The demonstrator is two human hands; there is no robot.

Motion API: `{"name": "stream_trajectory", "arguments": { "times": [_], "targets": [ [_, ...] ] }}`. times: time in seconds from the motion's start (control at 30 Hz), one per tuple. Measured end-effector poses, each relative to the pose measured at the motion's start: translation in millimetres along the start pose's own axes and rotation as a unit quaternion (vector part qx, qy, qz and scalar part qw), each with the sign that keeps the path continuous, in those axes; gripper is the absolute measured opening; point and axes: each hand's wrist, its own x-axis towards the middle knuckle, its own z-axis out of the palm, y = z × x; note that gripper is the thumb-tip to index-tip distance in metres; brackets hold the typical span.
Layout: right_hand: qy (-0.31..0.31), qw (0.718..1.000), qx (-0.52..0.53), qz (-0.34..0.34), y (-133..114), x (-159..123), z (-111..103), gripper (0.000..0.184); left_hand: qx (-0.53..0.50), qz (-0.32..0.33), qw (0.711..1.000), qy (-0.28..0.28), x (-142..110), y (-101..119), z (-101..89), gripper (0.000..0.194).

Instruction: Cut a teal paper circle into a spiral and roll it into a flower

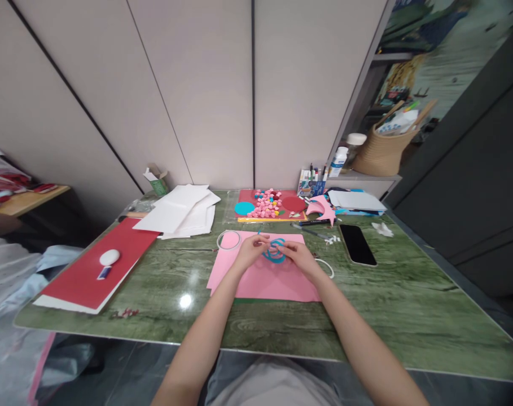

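Between my hands is a coiled blue paper strip (275, 259), loosely wound in a spiral, above a pink paper sheet (264, 285). My left hand (254, 251) pinches the coil's left side with thumb and forefinger. From the right, my right hand (299, 258) closes its fingertips on the other side of the coil. A small blue bit (259, 232) shows just beyond my left fingers. At the sheet's upper left corner lies a whitish tape ring (218, 243). Another white ring (332, 270) is partly hidden behind my right wrist.
Behind the sheet, a red tray (259, 195) holds pink paper pieces and a blue circle (244, 208). Pink scraps (324, 208), pens (313, 232) and a phone (358, 245) lie rightward. White papers (175, 206) and red card (80, 270) lie left, near another person's sleeve (57, 256).
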Motion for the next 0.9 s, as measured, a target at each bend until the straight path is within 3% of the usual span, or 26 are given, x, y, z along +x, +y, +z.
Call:
{"name": "stream_trajectory", "arguments": {
  "times": [0.1, 0.23, 0.37, 0.5, 0.6, 0.73, 0.9],
  "targets": [
    [-0.011, 0.998, 0.053, 0.024, 2, -1, 0, 0.028, -0.035, -0.008, 0.999, -0.026, -2, 1, 2.4, 0.016],
    [-0.010, 0.988, 0.144, 0.048, 3, 0, 3, 0.032, -0.108, -0.052, 0.993, 0.000, -3, -7, 7.2, 0.022],
    [0.073, 0.988, 0.134, 0.019, 8, 5, 1, 0.035, -0.232, -0.122, 0.965, 0.031, 0, -17, 9.5, 0.024],
    [0.156, 0.983, 0.095, -0.016, 18, 11, -4, 0.038, -0.334, -0.192, 0.923, 0.005, 1, -21, 7.6, 0.021],
    [0.141, 0.986, 0.087, -0.003, 24, 13, -4, 0.040, -0.360, -0.214, 0.908, -0.007, 1, -22, 6.1, 0.020],
    [0.088, 0.989, 0.116, 0.034, 24, 13, 2, 0.041, -0.358, -0.215, 0.909, -0.018, 1, -22, 5.2, 0.019],
    [0.060, 0.978, 0.186, 0.069, 14, 6, 11, 0.041, -0.371, -0.218, 0.903, 0.006, 4, -21, 6.0, 0.011]
  ]
}}
